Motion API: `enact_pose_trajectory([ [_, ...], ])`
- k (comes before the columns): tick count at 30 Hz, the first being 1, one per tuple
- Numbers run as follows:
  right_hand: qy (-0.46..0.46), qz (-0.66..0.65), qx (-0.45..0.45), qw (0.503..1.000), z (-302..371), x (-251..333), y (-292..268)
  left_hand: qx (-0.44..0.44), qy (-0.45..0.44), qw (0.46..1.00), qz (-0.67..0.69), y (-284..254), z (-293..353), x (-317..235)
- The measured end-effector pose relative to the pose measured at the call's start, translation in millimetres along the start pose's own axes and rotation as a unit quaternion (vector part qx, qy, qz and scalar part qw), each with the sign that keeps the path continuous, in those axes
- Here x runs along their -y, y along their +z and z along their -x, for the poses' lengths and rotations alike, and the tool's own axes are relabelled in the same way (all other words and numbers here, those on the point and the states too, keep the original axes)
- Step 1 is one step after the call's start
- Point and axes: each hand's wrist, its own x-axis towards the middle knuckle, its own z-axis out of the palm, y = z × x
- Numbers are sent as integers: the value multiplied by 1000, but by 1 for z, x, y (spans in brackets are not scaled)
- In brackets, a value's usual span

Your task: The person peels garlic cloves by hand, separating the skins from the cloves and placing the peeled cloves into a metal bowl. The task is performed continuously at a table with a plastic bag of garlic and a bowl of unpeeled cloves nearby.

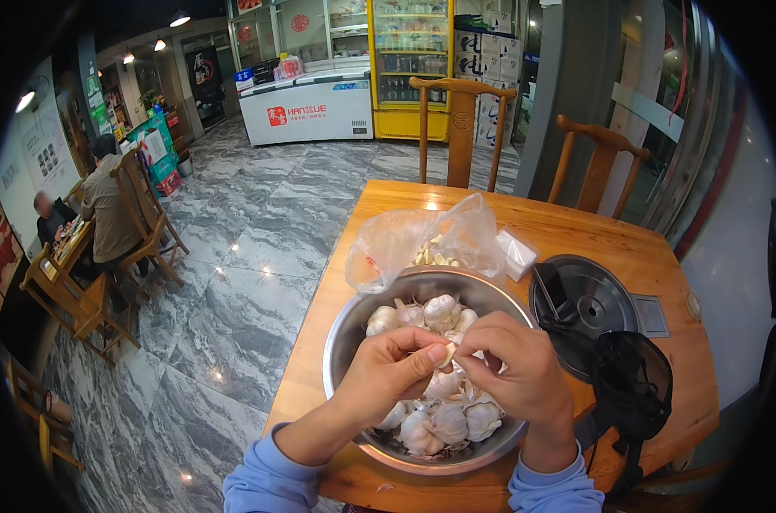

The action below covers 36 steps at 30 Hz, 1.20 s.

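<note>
Currently, the left hand [394, 369] pinches a small, pale garlic clove [447, 355], and the right hand [516, 363], fingers narrow, pinches its three o'clock edge, over a round, shiny steel bowl [338, 329] of whitish, papery garlic bulbs [424, 432] on the brown wooden counter [576, 229]. With so little to grip, the clove could slip and drop among the bulbs. At the bowl's twelve o'clock, a crinkled, clear plastic bag [392, 239] of creamy loose cloves [436, 256] might spill if nudged.

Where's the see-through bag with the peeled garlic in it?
In the head view, the see-through bag sits on the wooden table, just past the far rim of the metal bowl and left of the white packet.
</note>
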Motion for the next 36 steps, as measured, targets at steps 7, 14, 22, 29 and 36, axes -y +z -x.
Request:
enact_pose_trajectory([
  [7,53,-35,-2,998,-2,-1,2,14,-9,997,74,-5,-5,-3],
  [14,-27,28,0,999,-8,0,15,-9,-24,993,115,-1,-4,-5],
  [22,60,-58,-4,996,-1,-1,16,11,3,994,109,-9,-5,-4],
  [29,141,-204,-44,968,4,-6,17,-48,248,952,-175,4,-1,7],
  [36,272,-362,-17,891,7,-3,12,-7,141,988,-65,-2,6,1],
])
